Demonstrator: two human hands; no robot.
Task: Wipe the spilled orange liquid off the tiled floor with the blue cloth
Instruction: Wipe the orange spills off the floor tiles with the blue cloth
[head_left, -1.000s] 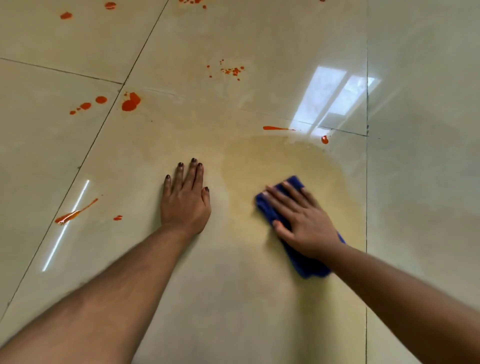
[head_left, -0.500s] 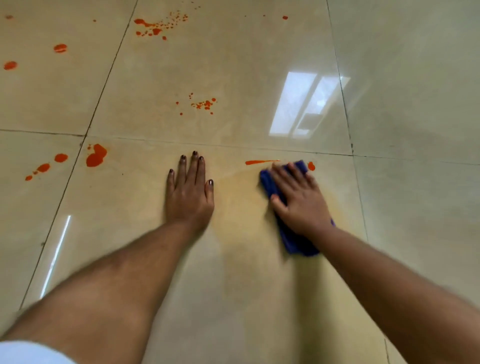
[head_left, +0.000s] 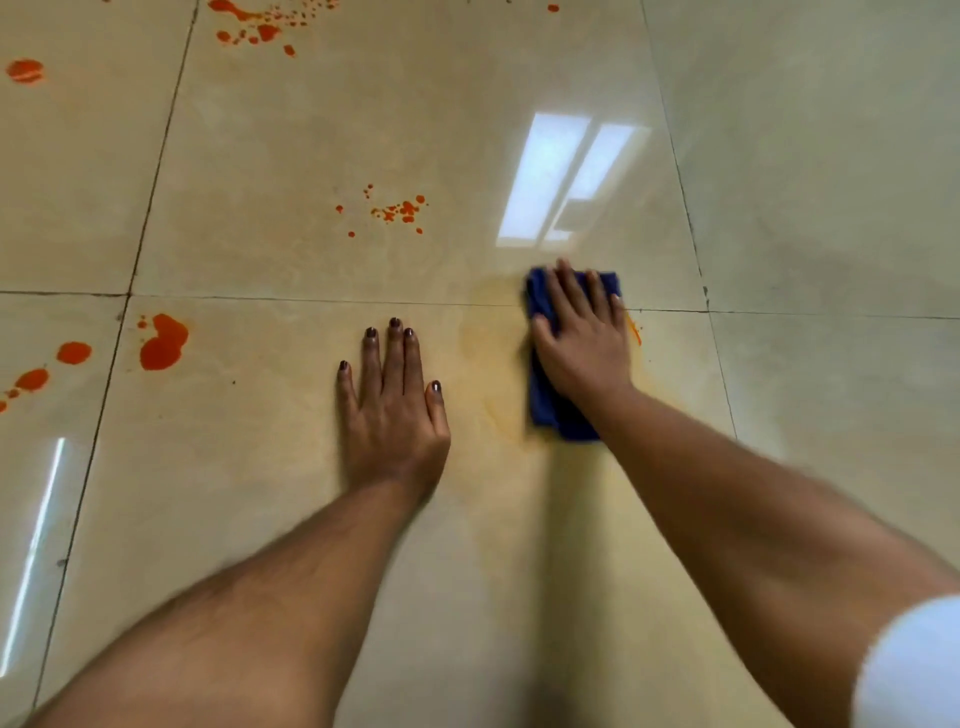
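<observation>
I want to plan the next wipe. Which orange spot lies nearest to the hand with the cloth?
The thin orange streak just beside the right hand and the blue cloth; every other spot lies farther left.

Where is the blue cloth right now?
In the head view, the blue cloth lies flat under the right hand, right of centre, straddling a grout line beside the left hand.

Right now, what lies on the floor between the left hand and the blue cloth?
In the head view, only a thin yellowish smear on the tile separates the left hand from the blue cloth.
</observation>
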